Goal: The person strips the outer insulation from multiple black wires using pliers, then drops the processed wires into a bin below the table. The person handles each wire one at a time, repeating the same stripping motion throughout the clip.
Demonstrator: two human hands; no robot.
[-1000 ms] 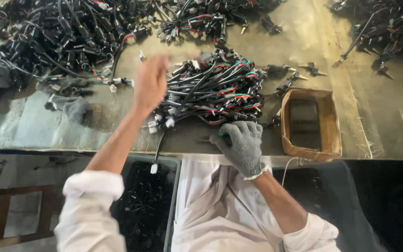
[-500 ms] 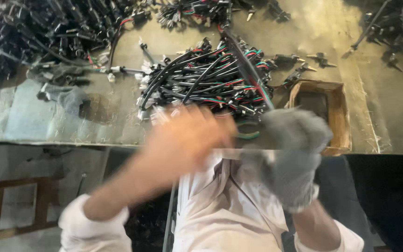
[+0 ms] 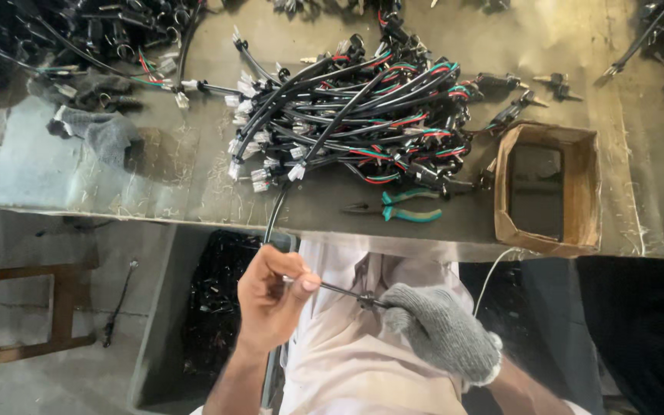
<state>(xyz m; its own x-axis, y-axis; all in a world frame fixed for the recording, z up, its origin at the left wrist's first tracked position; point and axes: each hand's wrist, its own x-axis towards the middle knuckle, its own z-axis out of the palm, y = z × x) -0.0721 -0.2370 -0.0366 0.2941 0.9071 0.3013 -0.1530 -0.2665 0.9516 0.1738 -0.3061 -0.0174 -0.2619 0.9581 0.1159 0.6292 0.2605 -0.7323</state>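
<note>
- Pinching a thin black cable (image 3: 340, 290) between thumb and fingertips of the bare left hand (image 3: 272, 300), low and centre-left in the frame, fingers curled closed around it.
- Gripping the same cable's other end, at a small black connector, with the right hand (image 3: 439, 332) in a grey knit glove, lower centre-right, fingers folded shut on it.
- Stretching the cable nearly level between both hands, over a lap in pale cloth (image 3: 355, 361), below the workbench edge (image 3: 155, 201).
- Trailing another black lead from the left hand up to the bench, joining the bundle of black cables with red, green and white-tipped wires (image 3: 347, 123) lying at upper centre.
- Lying just under that bundle, near the bench edge: pliers with teal handles (image 3: 405, 207).
- Sitting at the right of the frame, on the bench: an open cardboard box (image 3: 582, 192), dark inside.
- Resting at the upper left: a spare grey glove (image 3: 105, 134), beside more piled black cables (image 3: 63, 31).
- Standing below the bench, lower left of centre: a grey bin (image 3: 159, 323) holding dark parts; contents too dim for telling apart.
</note>
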